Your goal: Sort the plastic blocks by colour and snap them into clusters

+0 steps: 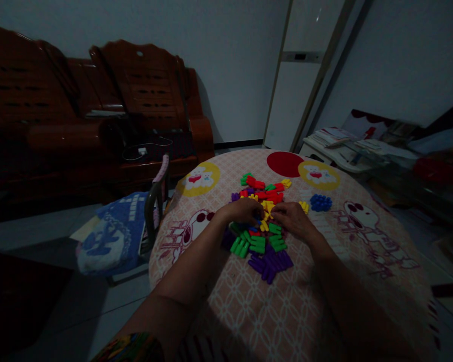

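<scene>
Over a pile of colourful plastic building blocks, my left hand (245,211) has its fingers curled down. What its fingertips hold is hidden, though a dark blue bit shows beside them. From the other side my right hand (292,217) reaches in, thumb and fingers pinched at a yellow block (268,207) in the middle. Green blocks (257,244) and purple blocks (271,263) lie on the near side of my hands. Red blocks (274,195) are spread on the far side. A cluster of blue blocks (320,202) sits apart, right of my right hand.
The blocks lie on a round table with a patterned cloth (256,311). A chair with a blue and white cover (109,236) stands at the left. Behind are wooden armchairs (147,85) and a tall white cabinet-like unit (294,95). Papers (334,134) cover a side table at the right.
</scene>
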### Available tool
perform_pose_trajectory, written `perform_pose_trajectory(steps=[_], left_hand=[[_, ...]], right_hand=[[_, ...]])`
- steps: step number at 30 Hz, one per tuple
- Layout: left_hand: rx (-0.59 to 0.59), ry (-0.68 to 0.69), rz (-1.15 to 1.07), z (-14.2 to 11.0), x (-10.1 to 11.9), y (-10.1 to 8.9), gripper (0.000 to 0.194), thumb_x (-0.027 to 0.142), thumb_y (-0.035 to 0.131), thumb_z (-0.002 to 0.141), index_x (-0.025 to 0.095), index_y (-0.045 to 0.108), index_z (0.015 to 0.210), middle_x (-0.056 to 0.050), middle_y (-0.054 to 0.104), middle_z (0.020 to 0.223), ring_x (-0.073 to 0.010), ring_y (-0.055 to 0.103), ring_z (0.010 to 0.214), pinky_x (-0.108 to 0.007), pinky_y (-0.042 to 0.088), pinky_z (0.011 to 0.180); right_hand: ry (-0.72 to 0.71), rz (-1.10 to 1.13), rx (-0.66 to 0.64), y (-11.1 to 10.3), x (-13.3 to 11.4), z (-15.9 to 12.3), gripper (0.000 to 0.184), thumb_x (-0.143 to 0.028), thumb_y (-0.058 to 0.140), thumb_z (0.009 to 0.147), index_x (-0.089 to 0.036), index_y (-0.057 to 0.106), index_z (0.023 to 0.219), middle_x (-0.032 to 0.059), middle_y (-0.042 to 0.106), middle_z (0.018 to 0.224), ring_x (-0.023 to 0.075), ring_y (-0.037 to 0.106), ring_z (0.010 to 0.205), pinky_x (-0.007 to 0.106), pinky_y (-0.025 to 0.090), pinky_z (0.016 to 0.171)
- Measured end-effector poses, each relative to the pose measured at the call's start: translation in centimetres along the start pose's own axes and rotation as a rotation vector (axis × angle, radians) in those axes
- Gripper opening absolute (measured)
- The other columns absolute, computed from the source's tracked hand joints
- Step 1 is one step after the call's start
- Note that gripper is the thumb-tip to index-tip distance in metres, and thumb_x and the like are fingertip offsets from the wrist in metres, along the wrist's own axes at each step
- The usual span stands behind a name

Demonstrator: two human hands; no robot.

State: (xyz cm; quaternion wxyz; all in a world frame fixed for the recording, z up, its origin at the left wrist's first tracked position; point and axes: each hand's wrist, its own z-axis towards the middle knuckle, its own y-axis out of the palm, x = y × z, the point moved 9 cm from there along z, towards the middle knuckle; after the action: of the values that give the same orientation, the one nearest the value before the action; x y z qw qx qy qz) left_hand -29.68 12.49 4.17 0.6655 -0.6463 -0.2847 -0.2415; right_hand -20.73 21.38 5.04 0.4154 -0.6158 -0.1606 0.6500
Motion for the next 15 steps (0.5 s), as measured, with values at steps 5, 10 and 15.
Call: perform_pose_trajectory(steps=[5, 10, 15], left_hand=[[0.086, -0.093, -0.355, 0.5, -2.2, -0.4, 0.024, 0.023, 0.076, 0.072, 0.011, 0.075, 0.093, -0.001, 0.070, 0.075, -0.0118, 0.062, 0.066, -0.020, 0.047, 0.064], [0.083, -0.092, -0.788, 0.8, -2.9, 0.2, 0.041, 0.034, 0.081, 0.070, 0.010, 0.071, 0.101, -0.003, 0.070, 0.076, -0.0131, 0.065, 0.062, -0.024, 0.052, 0.063], [0.002, -0.014, -0.868, 0.2, -0.9, 0.7, 0.057, 0.039, 0.079, 0.076, 0.016, 0.065, 0.125, -0.004, 0.071, 0.077, -0.0148, 0.066, 0.059, -0.027, 0.055, 0.062]], right_hand=[[0.005, 0.159, 0.009, 0.5, 0.3, -0.1, 0.021, -0.026, 0.067, 0.077, -0.015, 0.076, 0.092, 0.0044, 0.072, 0.072, 0.0180, 0.065, 0.066, 0.027, 0.046, 0.060], [0.005, 0.367, -0.006, 0.7, -0.2, -0.1, 0.041, -0.029, 0.073, 0.074, -0.018, 0.074, 0.114, 0.0039, 0.074, 0.081, 0.0194, 0.068, 0.072, 0.029, 0.050, 0.064], [-0.029, 0.462, 0.007, 0.2, -1.1, -0.2, 0.031, -0.033, 0.074, 0.075, -0.019, 0.079, 0.102, 0.0031, 0.075, 0.083, 0.0173, 0.066, 0.071, 0.028, 0.051, 0.064]])
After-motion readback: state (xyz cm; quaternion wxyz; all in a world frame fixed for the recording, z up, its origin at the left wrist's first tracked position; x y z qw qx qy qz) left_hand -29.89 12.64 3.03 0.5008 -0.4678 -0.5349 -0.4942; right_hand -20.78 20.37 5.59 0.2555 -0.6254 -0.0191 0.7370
